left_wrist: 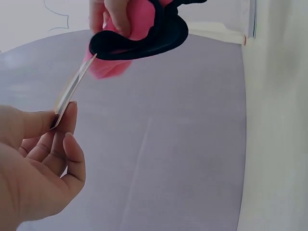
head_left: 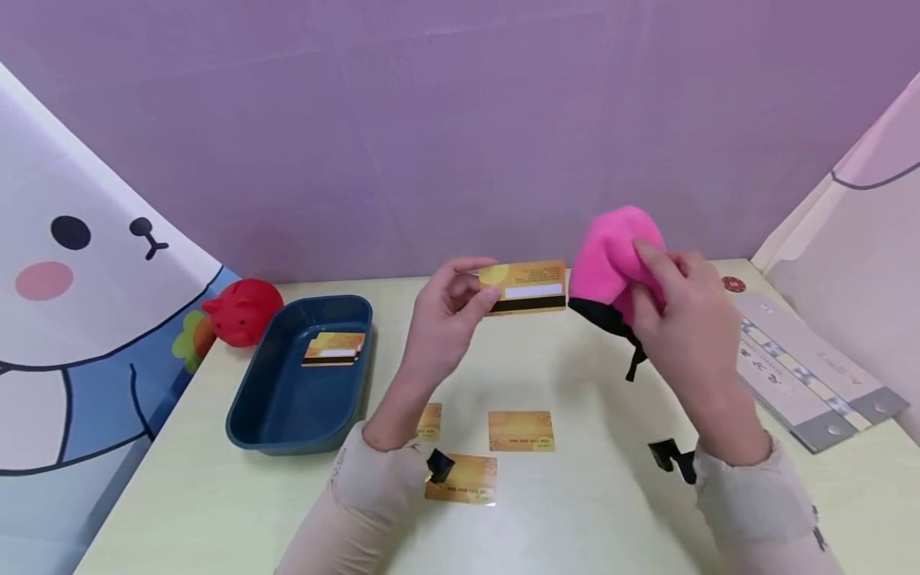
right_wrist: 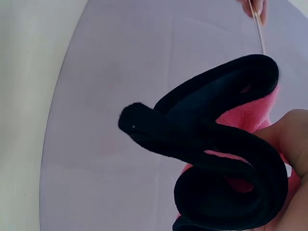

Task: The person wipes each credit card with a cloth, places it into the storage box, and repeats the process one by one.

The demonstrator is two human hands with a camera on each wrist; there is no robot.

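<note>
Card [head_left: 528, 286] nearly edge-on only in wrist views

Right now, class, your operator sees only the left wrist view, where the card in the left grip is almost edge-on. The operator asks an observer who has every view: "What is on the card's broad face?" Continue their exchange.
Observer: In the head view, the held card shows a black stripe near its lower edge.
Operator: Are any other cards lying loose on the table?
Observer: Yes, at least three gold cards lie on the table, two of them partly covered by the left arm.
Operator: Is there a container about?
Observer: Yes, a blue tray stands to the left of those, with cards inside it.
</note>
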